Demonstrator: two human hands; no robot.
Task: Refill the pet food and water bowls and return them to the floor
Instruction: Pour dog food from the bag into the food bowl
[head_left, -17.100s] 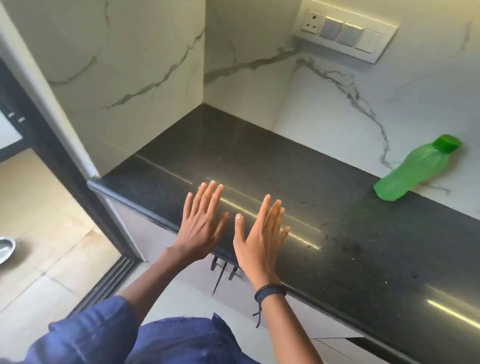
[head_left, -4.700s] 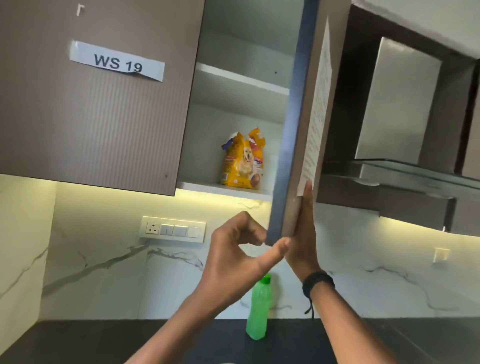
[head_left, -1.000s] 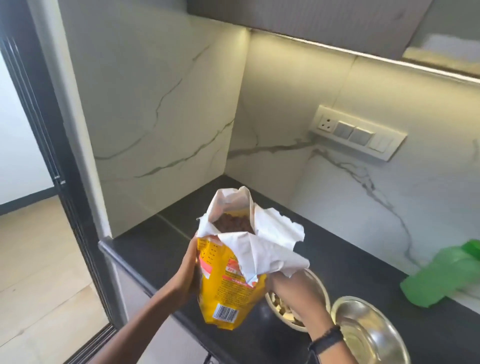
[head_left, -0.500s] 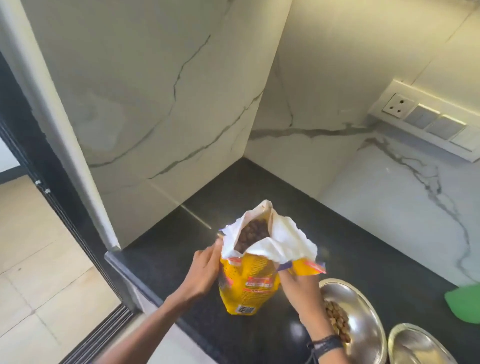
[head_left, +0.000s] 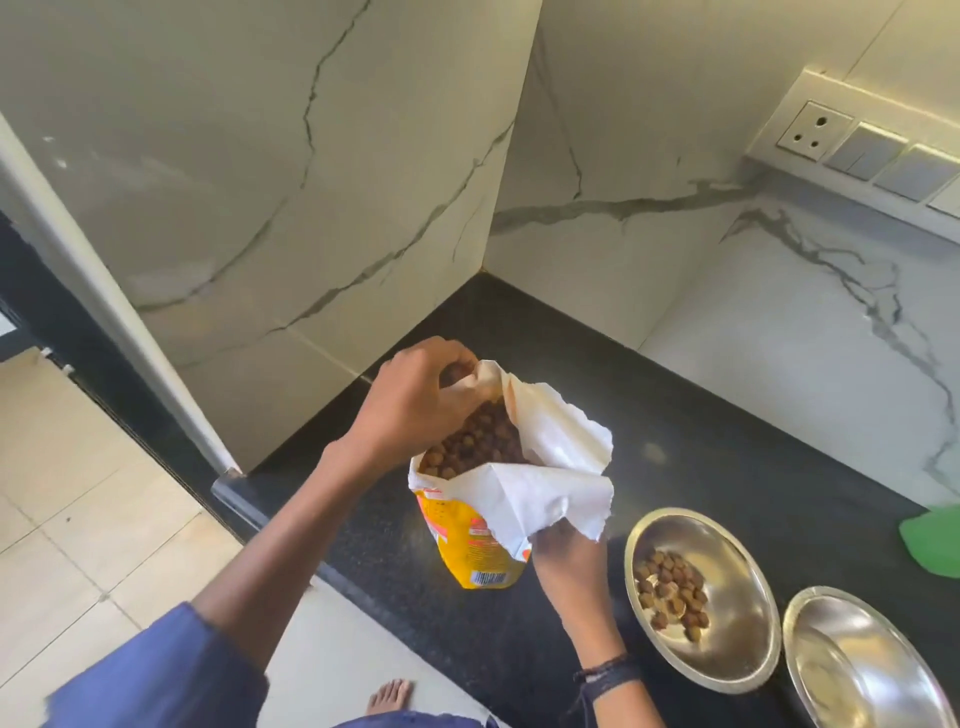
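Pale floor tiles are running along the left, with a bare foot standing on them just beside the desk's front edge. Marble walls are meeting in a corner behind the black stone desk.

The left hand, coming out of a blue sleeve, is reaching into the open mouth of the yellow pet food bag. Its fingers are curling round a few pieces of kibble at the far lip. The bag is standing upright on the desk near its front edge. The right hand is gripping the bag's folded-down white lining on the near right side.

Right of the bag, a steel food bowl is sitting on the desk holding a small heap of kibble. Just beside it, a second steel bowl is lying partly out of view. A switch panel is hanging on the back wall. A green bottle is showing at the right edge.
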